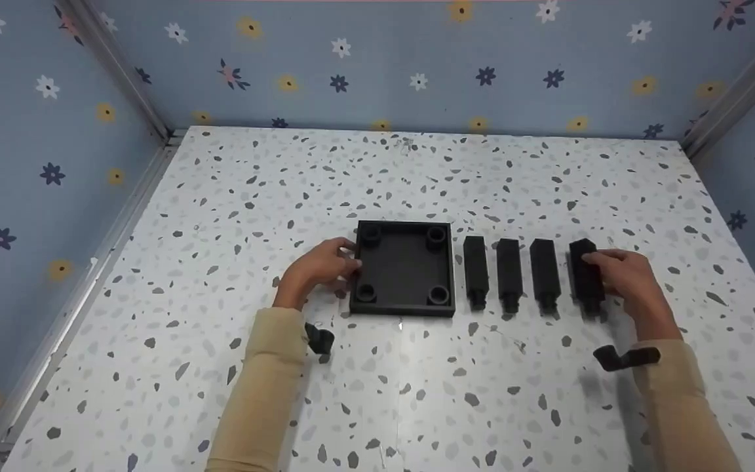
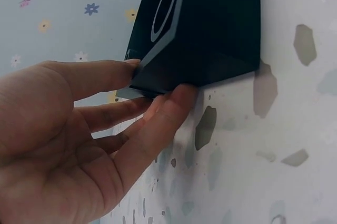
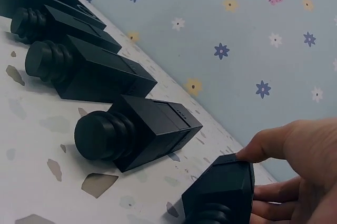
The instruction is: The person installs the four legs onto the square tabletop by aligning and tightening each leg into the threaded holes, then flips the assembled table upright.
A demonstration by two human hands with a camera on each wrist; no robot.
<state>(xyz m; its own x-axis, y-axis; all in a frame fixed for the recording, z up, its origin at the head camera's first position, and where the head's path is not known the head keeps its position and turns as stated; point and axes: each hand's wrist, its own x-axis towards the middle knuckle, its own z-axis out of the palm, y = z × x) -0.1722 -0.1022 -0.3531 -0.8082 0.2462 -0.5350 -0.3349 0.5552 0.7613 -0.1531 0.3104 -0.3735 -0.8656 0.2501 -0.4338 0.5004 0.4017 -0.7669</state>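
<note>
A black square tabletop lies with its raised rim and round corner sockets facing up. At its left side, my left hand holds the edge; the left wrist view shows fingertips against the tabletop's outer wall. To the right, three black table legs lie in a row, their threaded ends toward me. My right hand grips another black table leg at the row's right end, thumb on top and fingers along its right side. That leg's lower part is cut off in the right wrist view.
The speckled white table carries everything. Blue flowered panels stand behind and at both sides, with metal posts at the corners. A black wrist mount sticks out from the right sleeve, another from the left.
</note>
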